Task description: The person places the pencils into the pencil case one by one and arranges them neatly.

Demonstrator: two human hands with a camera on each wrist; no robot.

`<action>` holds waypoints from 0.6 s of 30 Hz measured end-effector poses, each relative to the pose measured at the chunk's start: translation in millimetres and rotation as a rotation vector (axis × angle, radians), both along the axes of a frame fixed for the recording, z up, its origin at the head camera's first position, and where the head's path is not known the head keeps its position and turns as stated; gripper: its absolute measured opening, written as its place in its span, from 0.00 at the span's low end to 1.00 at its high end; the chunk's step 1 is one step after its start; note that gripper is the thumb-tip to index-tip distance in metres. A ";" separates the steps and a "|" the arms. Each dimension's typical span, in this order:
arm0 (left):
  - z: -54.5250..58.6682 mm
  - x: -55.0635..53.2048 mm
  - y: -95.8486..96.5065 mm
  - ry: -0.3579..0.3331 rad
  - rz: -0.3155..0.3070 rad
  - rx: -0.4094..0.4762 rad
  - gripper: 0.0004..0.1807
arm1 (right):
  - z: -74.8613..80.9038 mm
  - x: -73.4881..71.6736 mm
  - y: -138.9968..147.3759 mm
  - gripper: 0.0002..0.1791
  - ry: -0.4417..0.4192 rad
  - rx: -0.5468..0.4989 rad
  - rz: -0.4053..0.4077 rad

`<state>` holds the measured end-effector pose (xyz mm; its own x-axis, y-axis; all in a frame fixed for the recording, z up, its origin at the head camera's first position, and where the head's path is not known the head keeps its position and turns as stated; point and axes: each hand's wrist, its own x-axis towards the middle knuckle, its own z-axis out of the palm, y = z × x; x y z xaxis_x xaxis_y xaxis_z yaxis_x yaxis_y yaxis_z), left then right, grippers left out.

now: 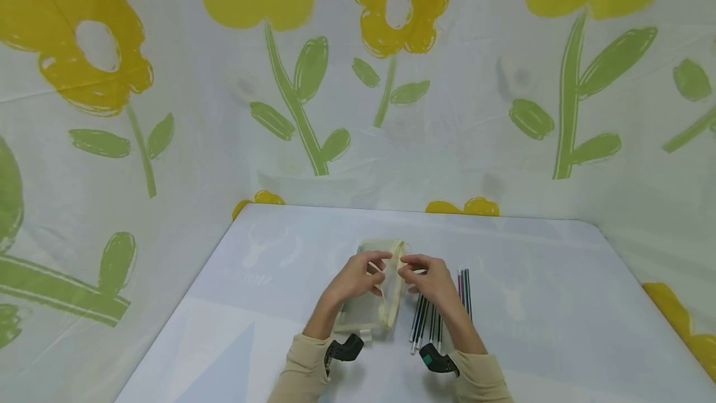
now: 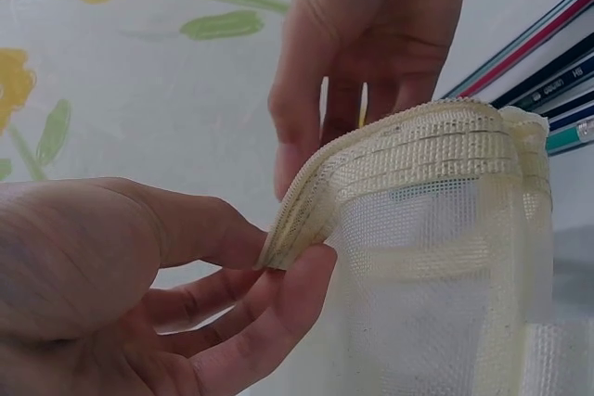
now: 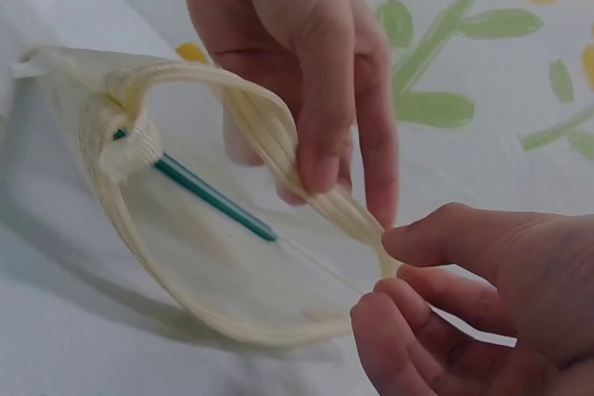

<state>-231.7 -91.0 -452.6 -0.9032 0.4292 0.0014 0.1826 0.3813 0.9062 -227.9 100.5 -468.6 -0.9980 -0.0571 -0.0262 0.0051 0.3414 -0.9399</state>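
Observation:
A cream mesh zip pouch (image 1: 358, 314) lies on the table between the two hands, its zip edge undone. The left hand (image 1: 358, 275) pinches that edge between thumb and fingers, seen close in the left wrist view. At the end of the zip, the right hand (image 3: 492, 289) pinches the rim with thumb and forefinger. Through the gaping mouth a green pencil (image 3: 218, 198) shows inside the pouch in the right wrist view. Several dark pencils (image 1: 419, 322) lie on the table to the right of the pouch, partly hidden under the right forearm.
The white table (image 1: 537, 328) reaches out on both sides of the hands. A flower-printed curtain (image 1: 458, 142) hangs behind and along its sides. A small white tag (image 1: 366, 335) sticks out at the pouch's near end.

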 end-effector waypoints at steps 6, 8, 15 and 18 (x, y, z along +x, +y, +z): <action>-0.8 0.2 -2.1 0.014 0.010 -0.003 0.25 | -1.3 0.5 15.7 0.18 -0.008 0.027 0.000; -1.4 -0.3 -2.4 0.016 0.008 -0.005 0.25 | -1.3 0.8 24.5 0.19 -0.011 0.069 -0.005; -0.4 -0.3 -3.7 0.010 0.003 0.002 0.25 | -1.4 4.4 63.1 0.22 -0.005 0.250 -0.022; 0.9 0.3 -3.8 0.014 0.003 -0.002 0.25 | -4.0 6.5 76.8 0.23 -0.027 0.297 -0.041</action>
